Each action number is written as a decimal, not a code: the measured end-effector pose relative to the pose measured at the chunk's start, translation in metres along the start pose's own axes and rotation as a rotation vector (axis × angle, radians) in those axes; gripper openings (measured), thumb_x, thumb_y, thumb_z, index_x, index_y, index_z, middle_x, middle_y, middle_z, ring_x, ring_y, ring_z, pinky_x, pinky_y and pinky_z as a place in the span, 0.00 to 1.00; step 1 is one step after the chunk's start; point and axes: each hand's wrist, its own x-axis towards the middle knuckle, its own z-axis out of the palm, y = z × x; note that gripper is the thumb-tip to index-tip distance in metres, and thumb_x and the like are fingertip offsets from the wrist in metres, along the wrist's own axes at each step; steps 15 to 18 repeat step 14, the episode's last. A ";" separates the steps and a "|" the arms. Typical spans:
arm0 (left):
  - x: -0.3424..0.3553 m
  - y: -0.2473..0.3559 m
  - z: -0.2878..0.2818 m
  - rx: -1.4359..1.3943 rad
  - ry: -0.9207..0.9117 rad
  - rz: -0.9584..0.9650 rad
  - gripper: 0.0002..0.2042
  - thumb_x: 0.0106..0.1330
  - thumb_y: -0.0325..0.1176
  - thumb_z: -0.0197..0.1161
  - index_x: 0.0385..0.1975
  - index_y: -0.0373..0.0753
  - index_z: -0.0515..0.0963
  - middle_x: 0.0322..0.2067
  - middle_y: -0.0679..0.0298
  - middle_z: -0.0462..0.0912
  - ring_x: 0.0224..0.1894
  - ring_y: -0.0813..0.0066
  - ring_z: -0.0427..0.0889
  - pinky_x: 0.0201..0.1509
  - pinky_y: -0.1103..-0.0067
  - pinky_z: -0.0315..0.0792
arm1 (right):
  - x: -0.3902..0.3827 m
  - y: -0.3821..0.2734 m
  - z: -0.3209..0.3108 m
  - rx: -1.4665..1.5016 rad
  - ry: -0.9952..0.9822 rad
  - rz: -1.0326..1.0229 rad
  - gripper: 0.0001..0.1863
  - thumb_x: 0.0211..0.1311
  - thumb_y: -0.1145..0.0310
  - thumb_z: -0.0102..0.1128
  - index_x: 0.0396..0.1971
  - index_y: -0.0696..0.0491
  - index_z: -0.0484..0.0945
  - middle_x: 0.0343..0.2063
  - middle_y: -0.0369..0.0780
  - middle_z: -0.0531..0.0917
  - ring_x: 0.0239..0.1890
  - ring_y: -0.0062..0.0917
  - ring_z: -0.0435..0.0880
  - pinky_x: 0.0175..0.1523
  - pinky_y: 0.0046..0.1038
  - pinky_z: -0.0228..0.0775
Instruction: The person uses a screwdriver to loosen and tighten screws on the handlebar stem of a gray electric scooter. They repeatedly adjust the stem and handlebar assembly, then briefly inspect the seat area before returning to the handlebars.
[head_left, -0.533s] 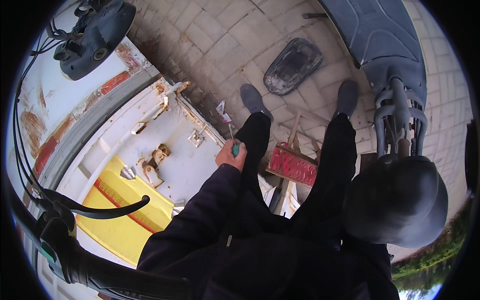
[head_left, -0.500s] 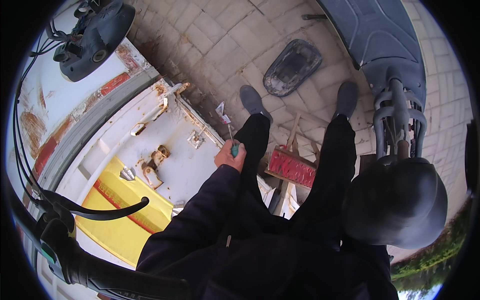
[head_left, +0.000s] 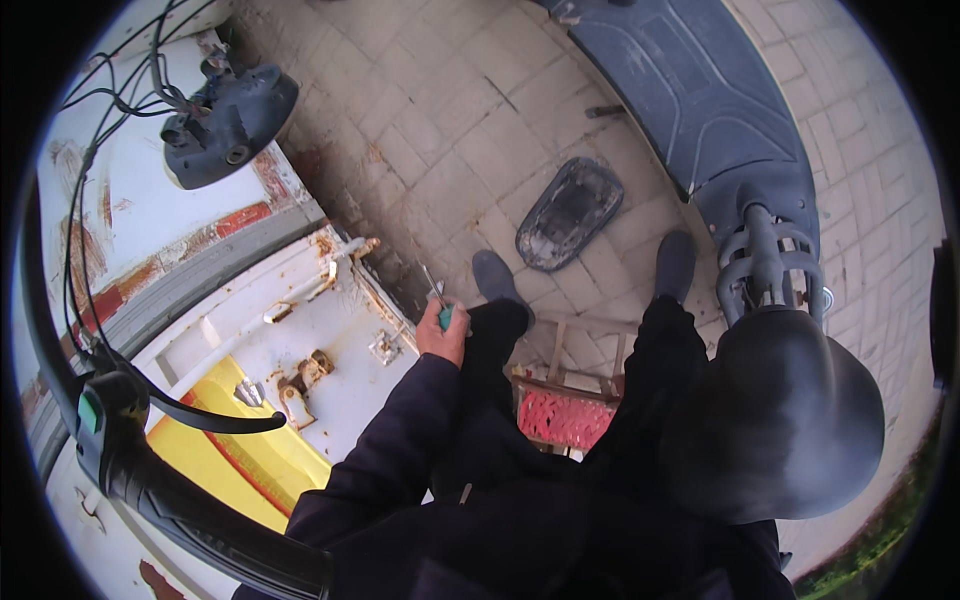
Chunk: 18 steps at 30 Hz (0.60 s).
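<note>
My left hand (head_left: 445, 335) is closed around the teal handle of a screwdriver (head_left: 446, 318), its thin metal shaft pointing up and away, leaning a little left. The hand is beside my left knee, near the edge of a rusty white metal panel (head_left: 345, 400). My right hand is not in view. On the paving ahead, between the hand and a scooter footboard (head_left: 700, 100), lies a dark, dirty oval plastic tray-like part (head_left: 570, 213).
A handlebar grip (head_left: 200, 505) with a black brake lever (head_left: 235, 422) juts in at lower left. A dark headlamp-like unit (head_left: 235, 130) with cables sits on a white surface. A red woven stool (head_left: 565, 415) stands between my legs; a rounded black seat (head_left: 785, 420) is at right.
The view has shifted, so most things sit lower in the picture. My left hand has moved slightly away from me, and the screwdriver now leans more to the left.
</note>
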 end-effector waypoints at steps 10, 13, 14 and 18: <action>0.093 0.043 0.099 -0.547 -0.237 0.082 0.15 0.74 0.46 0.58 0.42 0.38 0.75 0.28 0.57 0.83 0.22 0.71 0.82 0.22 0.79 0.70 | 0.087 -0.023 0.091 0.015 0.160 -0.058 0.21 0.62 0.68 0.63 0.53 0.59 0.76 0.48 0.50 0.82 0.53 0.43 0.82 0.58 0.40 0.72; 0.104 0.041 0.109 -0.570 -0.282 0.088 0.17 0.74 0.47 0.57 0.42 0.37 0.74 0.28 0.57 0.83 0.22 0.71 0.82 0.23 0.79 0.70 | 0.140 -0.020 0.105 0.000 0.227 -0.085 0.21 0.62 0.68 0.64 0.53 0.59 0.76 0.48 0.50 0.82 0.53 0.44 0.82 0.57 0.40 0.73; 0.109 0.042 0.110 -0.591 -0.273 0.078 0.17 0.74 0.47 0.56 0.42 0.37 0.74 0.28 0.57 0.82 0.22 0.71 0.81 0.23 0.79 0.70 | 0.154 -0.018 0.107 -0.004 0.256 -0.086 0.21 0.62 0.68 0.64 0.53 0.59 0.76 0.48 0.50 0.82 0.52 0.44 0.82 0.57 0.40 0.73; 0.109 0.042 0.110 -0.591 -0.273 0.078 0.17 0.74 0.47 0.56 0.42 0.37 0.74 0.28 0.57 0.82 0.22 0.71 0.81 0.23 0.79 0.70 | 0.154 -0.018 0.107 -0.004 0.256 -0.086 0.21 0.62 0.68 0.64 0.53 0.59 0.76 0.48 0.50 0.82 0.52 0.44 0.82 0.57 0.40 0.73</action>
